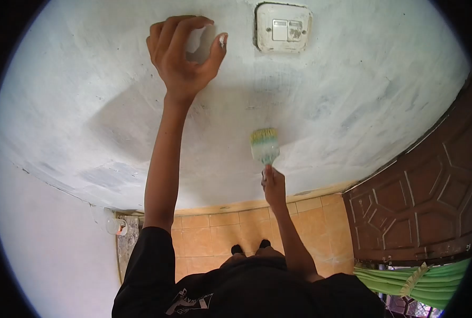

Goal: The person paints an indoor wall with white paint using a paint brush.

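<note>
My left hand (pixel 185 63) is raised in front of the white-painted wall (pixel 220 127), left of the light switch (pixel 280 30). Its fingers curve apart from the thumb with nothing between them, and a white smear marks the thumb tip. Lower down, my right hand (pixel 274 188) grips a paintbrush (pixel 265 151) by its handle. The brush points up, with yellowish bristles and white and green paint on its lower part, and its tip overlaps the wall. Patchy grey areas show through the wall paint.
A carved dark brown wooden door (pixel 405 206) stands at the right, with a green curtain (pixel 432 283) below it. Orange tiles (pixel 315 228) cover the floor around my feet. At the lower left, a clear container (pixel 117 227) rests on a worn surface (pixel 127 246) beside the side wall.
</note>
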`<state>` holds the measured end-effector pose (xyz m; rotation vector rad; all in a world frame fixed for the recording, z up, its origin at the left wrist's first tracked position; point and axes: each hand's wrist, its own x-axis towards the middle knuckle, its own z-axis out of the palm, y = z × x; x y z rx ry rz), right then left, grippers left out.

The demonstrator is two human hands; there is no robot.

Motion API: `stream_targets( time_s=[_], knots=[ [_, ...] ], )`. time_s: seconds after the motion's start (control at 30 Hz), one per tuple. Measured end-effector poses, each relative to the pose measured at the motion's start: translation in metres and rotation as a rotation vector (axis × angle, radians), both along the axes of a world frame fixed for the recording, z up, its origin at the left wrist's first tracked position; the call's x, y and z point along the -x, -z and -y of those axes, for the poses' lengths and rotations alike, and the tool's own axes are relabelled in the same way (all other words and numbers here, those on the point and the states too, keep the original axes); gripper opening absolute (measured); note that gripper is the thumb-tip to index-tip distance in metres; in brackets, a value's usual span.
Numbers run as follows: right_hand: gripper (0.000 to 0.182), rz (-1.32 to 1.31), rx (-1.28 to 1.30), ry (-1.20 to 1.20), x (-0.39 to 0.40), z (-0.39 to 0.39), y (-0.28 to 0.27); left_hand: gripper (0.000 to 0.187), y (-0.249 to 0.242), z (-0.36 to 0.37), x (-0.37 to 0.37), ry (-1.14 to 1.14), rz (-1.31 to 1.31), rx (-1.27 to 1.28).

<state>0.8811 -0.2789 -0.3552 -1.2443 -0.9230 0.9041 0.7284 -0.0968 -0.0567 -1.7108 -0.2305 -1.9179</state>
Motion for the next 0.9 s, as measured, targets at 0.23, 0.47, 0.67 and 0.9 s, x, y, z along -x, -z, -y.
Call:
stream_targets(
  time_s=[0.23,0.47,0.67,0.9],
  knots=[
    [0.047,0.081,-0.294,-0.047,0.012,-0.049,-0.093,0.019,-0.002,0.017,0.002,-0.053,-0.052,0.106],
    [0.047,0.031,-0.026,0.008,0.016,-0.014,-0.008,0.020,-0.002,0.011,0.000,-0.001,0.000,0.090],
    [0.046,0.108,-0.294,-0.007,0.010,-0.035,-0.127,0.022,0.000,0.017,0.002,-0.009,-0.036,0.134],
    [0.045,0.053,-0.251,-0.003,0.001,-0.054,-0.041,0.019,-0.001,0.010,0.000,0.021,0.023,0.095]
  ],
)
